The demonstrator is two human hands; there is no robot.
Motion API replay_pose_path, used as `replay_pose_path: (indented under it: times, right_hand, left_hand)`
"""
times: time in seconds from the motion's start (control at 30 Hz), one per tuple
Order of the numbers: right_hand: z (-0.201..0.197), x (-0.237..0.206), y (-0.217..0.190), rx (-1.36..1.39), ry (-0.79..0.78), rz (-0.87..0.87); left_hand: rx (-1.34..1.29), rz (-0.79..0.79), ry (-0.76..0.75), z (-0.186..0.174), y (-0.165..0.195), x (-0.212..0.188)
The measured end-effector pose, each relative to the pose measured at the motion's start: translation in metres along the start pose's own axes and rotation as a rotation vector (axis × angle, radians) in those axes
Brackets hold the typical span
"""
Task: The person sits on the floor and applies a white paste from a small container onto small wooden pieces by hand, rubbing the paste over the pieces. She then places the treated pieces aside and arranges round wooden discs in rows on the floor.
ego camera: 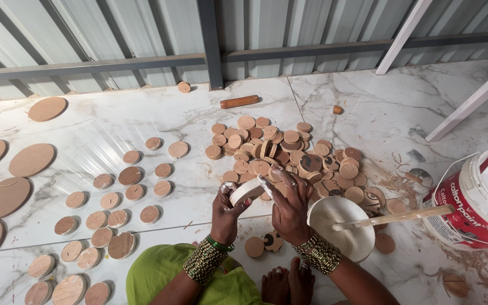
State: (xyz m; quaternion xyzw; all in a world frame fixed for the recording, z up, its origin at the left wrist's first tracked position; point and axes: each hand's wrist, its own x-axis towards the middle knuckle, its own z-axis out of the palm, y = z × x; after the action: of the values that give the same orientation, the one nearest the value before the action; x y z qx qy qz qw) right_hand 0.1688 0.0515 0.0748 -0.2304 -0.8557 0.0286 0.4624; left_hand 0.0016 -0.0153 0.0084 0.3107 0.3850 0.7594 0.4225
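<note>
My left hand (225, 212) holds a small round wooden disc (246, 191) on edge, its rim coated white. My right hand (290, 206) is against the same disc, its fingers smeared with white paste and touching the rim. Just to the right stands a white bowl of paste (340, 232) with a wooden stick (396, 218) lying across it. Behind my hands lies a heap of small wooden discs (289, 155). Both wrists wear beaded bangles.
Small discs (117, 197) lie spread in rows on the marble floor at left, with larger round boards (5, 195) at the far left. A white paint bucket (484, 197) stands at right. A wooden cylinder (239, 101) lies near the corrugated metal wall. My feet (286, 285) are below.
</note>
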Motion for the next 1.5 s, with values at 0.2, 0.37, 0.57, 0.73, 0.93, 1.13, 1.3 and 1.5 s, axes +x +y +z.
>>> replay_pose_path:
  times: [0.2,0.37,0.57,0.73,0.93,1.13,1.3,1.5]
  right_hand:
    - [0.031,-0.015,0.027,0.514,-0.049,0.275]
    - [0.042,-0.025,0.043,0.951,-0.137,0.508]
    - [0.022,-0.006,0.040,0.735,-0.135,0.451]
    - [0.001,0.006,0.043,0.559,-0.179,0.301]
    - [-0.007,0.008,0.053,0.289,-0.273,0.181]
    - [-0.009,-0.005,0.089,0.105,-0.389,-0.015]
    - [-0.023,-0.049,0.177,-0.154,-0.877,-0.060]
    - [0.023,-0.126,0.229,-0.306,-1.442,0.206]
  left_hand:
    - [-0.048,0.044,0.019,-0.002,0.000,0.002]
    - [-0.096,0.005,0.021,-0.001,-0.002,0.003]
    - [0.079,0.117,-0.071,-0.003,-0.001,0.002]
    - [0.616,0.191,0.048,0.005,0.015,0.000]
    - [1.226,0.567,0.114,0.013,0.033,-0.005]
    - [1.295,0.562,0.149,0.003,0.024,-0.008]
    - [1.268,0.429,0.211,-0.009,0.015,-0.003]
    - [1.283,0.396,0.117,-0.010,0.015,-0.008]
